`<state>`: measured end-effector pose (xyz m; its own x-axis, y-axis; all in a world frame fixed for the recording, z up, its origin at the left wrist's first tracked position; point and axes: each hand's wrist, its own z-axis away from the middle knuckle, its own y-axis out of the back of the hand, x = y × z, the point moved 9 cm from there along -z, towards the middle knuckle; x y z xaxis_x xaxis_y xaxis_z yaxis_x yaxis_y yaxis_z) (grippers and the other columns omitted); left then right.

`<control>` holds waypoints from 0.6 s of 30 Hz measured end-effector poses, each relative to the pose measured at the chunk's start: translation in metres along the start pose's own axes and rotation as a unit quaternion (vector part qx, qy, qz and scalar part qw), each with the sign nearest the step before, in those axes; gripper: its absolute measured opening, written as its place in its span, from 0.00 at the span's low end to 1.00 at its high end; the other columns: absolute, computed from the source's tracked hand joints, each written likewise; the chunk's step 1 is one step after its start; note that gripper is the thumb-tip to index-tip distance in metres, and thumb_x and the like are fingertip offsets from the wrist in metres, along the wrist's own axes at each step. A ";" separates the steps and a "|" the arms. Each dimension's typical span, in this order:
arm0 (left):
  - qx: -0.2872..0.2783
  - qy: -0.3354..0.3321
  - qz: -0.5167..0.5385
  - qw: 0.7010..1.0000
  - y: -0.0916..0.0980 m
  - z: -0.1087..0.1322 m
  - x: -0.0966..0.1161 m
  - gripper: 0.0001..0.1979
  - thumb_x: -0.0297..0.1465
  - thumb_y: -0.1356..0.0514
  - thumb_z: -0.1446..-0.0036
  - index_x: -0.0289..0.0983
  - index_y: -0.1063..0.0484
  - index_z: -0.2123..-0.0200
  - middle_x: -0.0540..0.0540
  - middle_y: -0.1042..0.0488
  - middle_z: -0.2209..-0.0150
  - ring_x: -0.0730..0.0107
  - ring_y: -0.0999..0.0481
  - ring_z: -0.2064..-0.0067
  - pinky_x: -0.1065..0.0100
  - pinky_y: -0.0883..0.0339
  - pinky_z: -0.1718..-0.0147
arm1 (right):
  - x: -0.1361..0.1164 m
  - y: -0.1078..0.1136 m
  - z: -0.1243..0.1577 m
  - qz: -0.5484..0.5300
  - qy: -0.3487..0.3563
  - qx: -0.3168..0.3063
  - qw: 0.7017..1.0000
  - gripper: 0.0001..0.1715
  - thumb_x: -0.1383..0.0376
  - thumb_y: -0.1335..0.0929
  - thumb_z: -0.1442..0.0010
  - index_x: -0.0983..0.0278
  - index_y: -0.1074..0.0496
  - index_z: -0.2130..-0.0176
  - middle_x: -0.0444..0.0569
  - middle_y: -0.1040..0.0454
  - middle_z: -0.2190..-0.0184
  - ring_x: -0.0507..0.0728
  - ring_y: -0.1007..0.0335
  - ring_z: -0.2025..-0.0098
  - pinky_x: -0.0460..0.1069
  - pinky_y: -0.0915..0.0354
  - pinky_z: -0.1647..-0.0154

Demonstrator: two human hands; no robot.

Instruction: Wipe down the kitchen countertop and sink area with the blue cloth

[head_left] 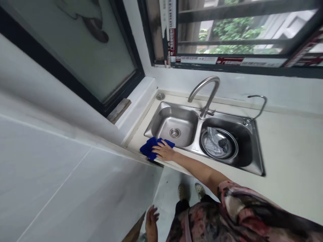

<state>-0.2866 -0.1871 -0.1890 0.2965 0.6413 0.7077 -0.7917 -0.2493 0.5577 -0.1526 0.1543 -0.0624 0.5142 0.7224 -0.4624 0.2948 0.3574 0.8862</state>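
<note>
My right hand (165, 150) lies flat with fingers stretched out on a blue cloth (151, 147), pressing it onto the counter at the front left corner of a steel double sink (253, 148). My left hand (151, 221) hangs low beside my body, fingers loosely apart, holding nothing. The left sink bowl (164, 117) shows its bare drain. The right bowl holds a round metal strainer basket (233, 151) with a crumpled clear bag in it.
A curved steel faucet (207, 92) rises behind the sink, with a thin second tap (259, 102) at the right. Pale countertop (290, 151) stretches right. A white wall stands close on the left; windows sit behind. My feet stand on the tiled floor.
</note>
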 end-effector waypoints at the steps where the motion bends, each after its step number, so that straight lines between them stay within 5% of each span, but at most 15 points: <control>1: -0.007 -0.026 0.037 0.999 -0.004 -0.012 0.019 0.38 0.69 0.56 0.43 0.48 0.21 0.55 0.38 0.17 0.59 0.50 0.15 0.63 0.45 0.17 0.59 | 0.002 0.001 0.021 0.001 -0.004 0.004 1.000 0.26 0.59 0.36 0.28 0.57 0.30 0.34 0.50 0.33 0.29 0.65 0.46 0.26 0.69 0.65 0.21; 5: -0.012 -0.178 0.072 0.981 -0.024 -0.055 0.131 0.33 0.63 0.54 0.38 0.45 0.26 0.55 0.40 0.18 0.62 0.57 0.17 0.66 0.53 0.18 0.62 | 0.010 0.008 0.114 0.006 -0.059 0.018 0.998 0.28 0.58 0.35 0.29 0.57 0.30 0.33 0.49 0.33 0.29 0.66 0.45 0.27 0.69 0.64 0.21; 10: -0.046 -0.303 0.118 0.945 -0.073 -0.075 0.251 0.25 0.55 0.50 0.34 0.42 0.27 0.54 0.43 0.19 0.65 0.61 0.18 0.66 0.57 0.20 0.61 | 0.021 0.021 0.241 0.007 -0.172 0.068 0.983 0.29 0.58 0.34 0.30 0.55 0.30 0.33 0.48 0.33 0.28 0.65 0.44 0.26 0.69 0.61 0.20; 13: -0.090 -0.343 0.106 0.929 -0.108 -0.076 0.289 0.21 0.50 0.48 0.34 0.41 0.26 0.53 0.44 0.18 0.65 0.61 0.17 0.64 0.59 0.20 0.60 | 0.030 0.030 0.317 0.014 -0.240 0.100 0.966 0.29 0.59 0.34 0.32 0.54 0.29 0.34 0.49 0.33 0.29 0.65 0.43 0.27 0.71 0.58 0.21; 18: -0.122 -0.375 -0.010 0.919 -0.153 -0.070 0.311 0.16 0.42 0.46 0.36 0.44 0.23 0.53 0.44 0.16 0.62 0.57 0.16 0.58 0.58 0.24 0.56 | 0.057 0.051 0.437 0.069 -0.364 0.157 0.915 0.29 0.63 0.35 0.34 0.55 0.27 0.35 0.49 0.32 0.29 0.65 0.41 0.27 0.71 0.55 0.21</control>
<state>-0.1110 0.1013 -0.0842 0.5238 -0.0588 0.8498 -0.8516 -0.0136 0.5240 0.2434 -0.0449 -0.0558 0.9312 0.1204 -0.3441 0.3440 0.0225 0.9387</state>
